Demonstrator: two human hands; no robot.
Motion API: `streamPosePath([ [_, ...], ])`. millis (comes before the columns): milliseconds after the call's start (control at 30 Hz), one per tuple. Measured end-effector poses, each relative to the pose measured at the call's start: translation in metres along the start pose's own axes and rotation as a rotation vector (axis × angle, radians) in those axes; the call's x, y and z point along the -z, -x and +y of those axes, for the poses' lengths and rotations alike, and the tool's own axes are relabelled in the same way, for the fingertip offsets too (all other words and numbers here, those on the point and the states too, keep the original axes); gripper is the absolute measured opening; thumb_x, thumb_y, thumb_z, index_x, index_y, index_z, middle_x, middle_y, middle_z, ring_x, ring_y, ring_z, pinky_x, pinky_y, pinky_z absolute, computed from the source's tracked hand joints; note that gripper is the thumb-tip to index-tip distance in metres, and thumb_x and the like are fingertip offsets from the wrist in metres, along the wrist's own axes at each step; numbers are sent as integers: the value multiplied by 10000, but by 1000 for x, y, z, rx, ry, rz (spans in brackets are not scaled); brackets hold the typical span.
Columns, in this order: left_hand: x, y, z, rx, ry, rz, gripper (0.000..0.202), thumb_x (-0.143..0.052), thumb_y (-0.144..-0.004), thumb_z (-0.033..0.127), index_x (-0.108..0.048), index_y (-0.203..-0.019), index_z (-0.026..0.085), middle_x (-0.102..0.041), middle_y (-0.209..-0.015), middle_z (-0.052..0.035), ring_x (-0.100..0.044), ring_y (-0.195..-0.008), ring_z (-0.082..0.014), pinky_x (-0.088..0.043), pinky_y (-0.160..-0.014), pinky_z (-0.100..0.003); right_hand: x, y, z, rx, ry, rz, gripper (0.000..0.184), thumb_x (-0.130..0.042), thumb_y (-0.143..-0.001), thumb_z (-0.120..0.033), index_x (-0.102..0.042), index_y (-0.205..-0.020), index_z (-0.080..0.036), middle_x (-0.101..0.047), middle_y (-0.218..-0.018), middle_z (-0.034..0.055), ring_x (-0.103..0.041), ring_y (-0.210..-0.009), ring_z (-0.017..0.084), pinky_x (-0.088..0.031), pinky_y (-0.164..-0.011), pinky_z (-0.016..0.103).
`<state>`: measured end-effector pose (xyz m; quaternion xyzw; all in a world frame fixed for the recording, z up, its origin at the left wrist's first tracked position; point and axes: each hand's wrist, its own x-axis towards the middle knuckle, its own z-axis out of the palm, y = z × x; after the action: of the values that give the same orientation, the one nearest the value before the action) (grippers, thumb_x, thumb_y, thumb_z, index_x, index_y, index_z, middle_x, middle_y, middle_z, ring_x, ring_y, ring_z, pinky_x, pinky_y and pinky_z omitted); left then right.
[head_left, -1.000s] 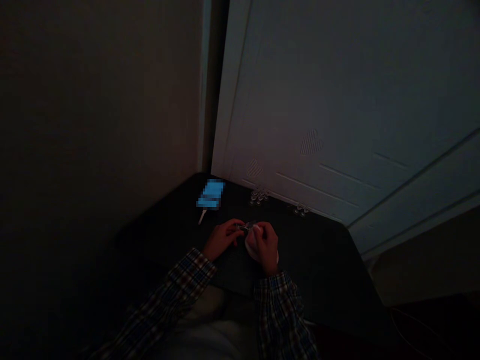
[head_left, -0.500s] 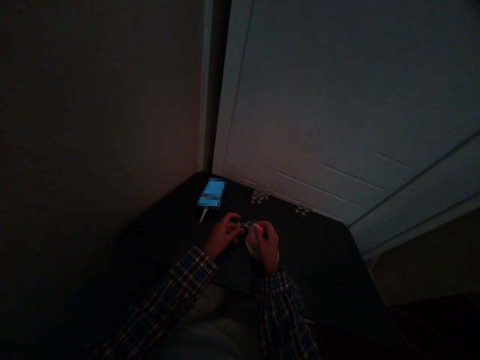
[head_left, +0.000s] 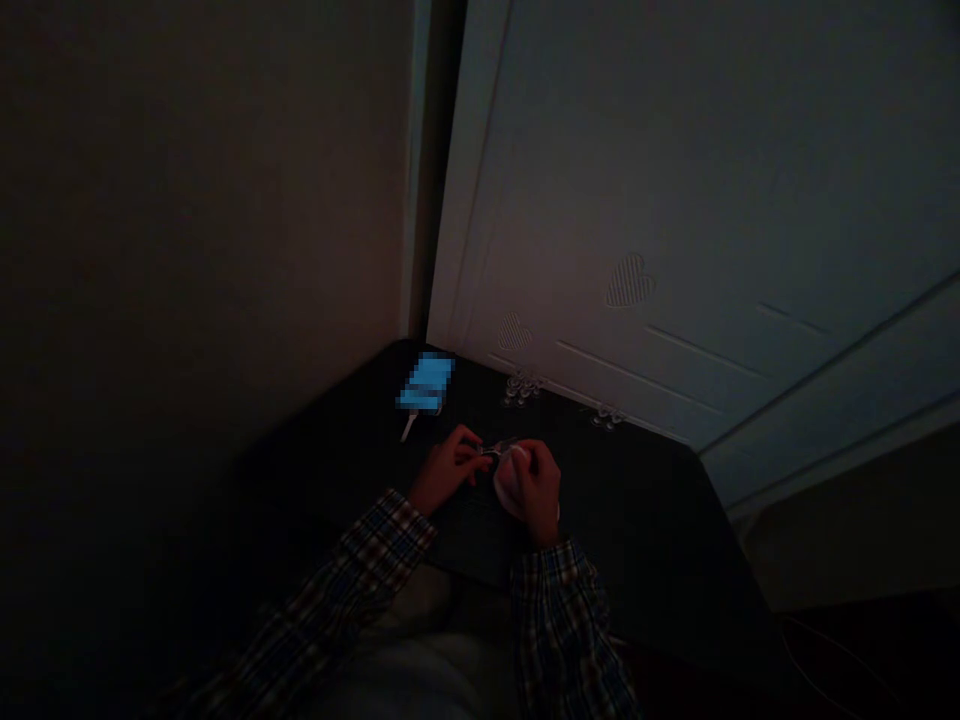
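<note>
The room is very dark. My left hand (head_left: 448, 470) and my right hand (head_left: 538, 488) meet over a dark table (head_left: 645, 530), both with fingers pinched together. Between the fingertips is a small shiny thing (head_left: 498, 450) that I cannot make out. Under my right hand lies a pale round object (head_left: 507, 482), partly hidden by the fingers. Both arms wear plaid sleeves.
A glowing blue screen (head_left: 426, 384) lies at the table's far left corner, with a thin white stick (head_left: 408, 428) beside it. Two small clusters of clear items (head_left: 523, 388) (head_left: 606, 417) stand along the back edge by a white panelled door (head_left: 675, 200). A wall is at left.
Both hands stay together at the same spot; only the fingers shift slightly. The view has tilted a little.
</note>
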<state>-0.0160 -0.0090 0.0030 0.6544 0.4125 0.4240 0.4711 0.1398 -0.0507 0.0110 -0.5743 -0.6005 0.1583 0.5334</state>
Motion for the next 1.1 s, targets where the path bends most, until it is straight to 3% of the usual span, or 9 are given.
streamPosePath([
  [167,0,0,-2,8,17,-1,336,-635,-697,398,-468,-910,199,-670,-686,7,-565,-462,-112,-404,-452,-212,0,0,-1,2,-7,-2,213,-435,-865,-343,-582,-877,-189,-600,-837,22,-540,-785,150,-400,-725,253],
  [333,-1,1,-6,9,-20,-37,342,-649,-686,416,-469,-874,194,-554,-531,70,-518,-421,-105,-382,-414,-201,-1,0,1,-11,-21,29,213,-444,-858,-345,-584,-868,-184,-600,-830,22,-538,-776,151,-398,-720,255],
  [533,0,1,-5,-44,-20,13,325,-657,-687,405,-504,-869,184,-592,-705,26,-548,-504,-98,-437,-462,-217,-1,-1,4,-24,-81,30,206,-457,-845,-336,-587,-863,-178,-605,-823,22,-542,-772,149,-405,-709,249],
  [833,0,-1,-4,-21,-9,44,344,-657,-677,376,-525,-937,193,-601,-756,22,-556,-500,-93,-441,-461,-211,0,-1,2,-15,-78,8,199,-460,-852,-337,-578,-863,-176,-597,-820,17,-539,-773,145,-398,-707,242],
  [1100,0,-1,-5,-39,-72,1,334,-579,-742,356,-535,-1038,207,-628,-840,-7,-579,-517,-101,-457,-503,-226,0,-1,4,-51,-10,38,197,-455,-856,-332,-576,-857,-178,-590,-815,14,-540,-774,148,-391,-713,248],
])
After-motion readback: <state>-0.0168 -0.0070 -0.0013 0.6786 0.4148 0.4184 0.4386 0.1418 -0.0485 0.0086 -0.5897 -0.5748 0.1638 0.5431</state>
